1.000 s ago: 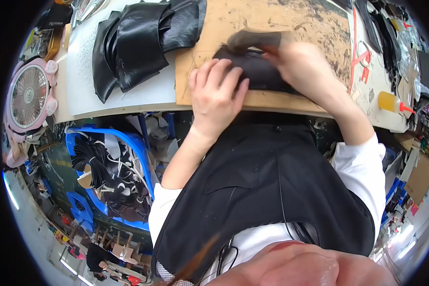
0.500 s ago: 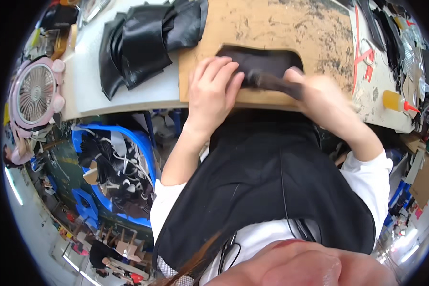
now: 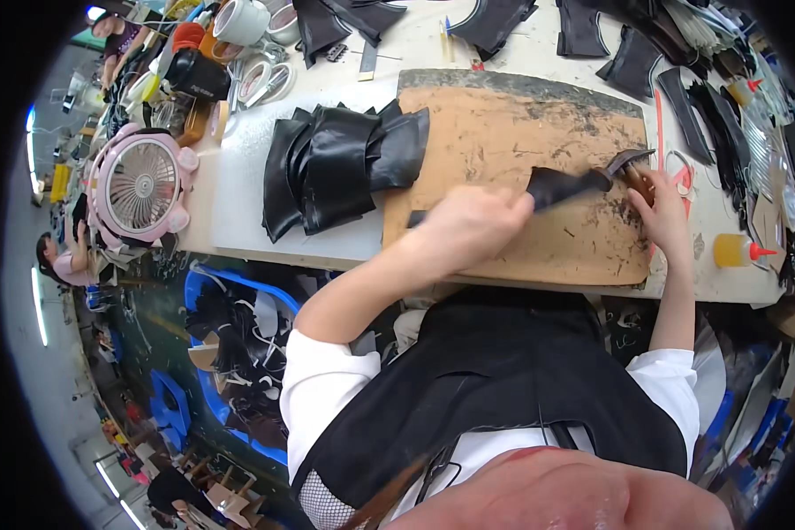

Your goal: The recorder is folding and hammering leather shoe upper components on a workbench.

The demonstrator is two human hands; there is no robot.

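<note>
My left hand point(image 3: 477, 228) is closed on a black leather piece point(image 3: 552, 187), blurred by motion, above the brown work board. One end of it sticks out past my fingers towards the right, and a dark bit shows on the other side of my wrist. At the board's right edge my right hand point(image 3: 665, 210) has its fingers around the handle of a hammer, whose dark curved head point(image 3: 625, 161) points away from me. Left of the board lies a fanned stack of black leather pieces point(image 3: 340, 168).
A pink fan point(image 3: 143, 184) stands at the table's left end. Yellow glue bottle point(image 3: 733, 251), scissors point(image 3: 680, 172) and dark strips point(image 3: 724, 124) lie on the right. More leather pieces point(image 3: 583, 31) lie along the back. A blue bin point(image 3: 205, 389) of scraps sits below left.
My right hand has carried the hammer right, to the board's edge. My left hand has moved right, lifting the leather piece that lay flat on the board. The view has shifted too.
</note>
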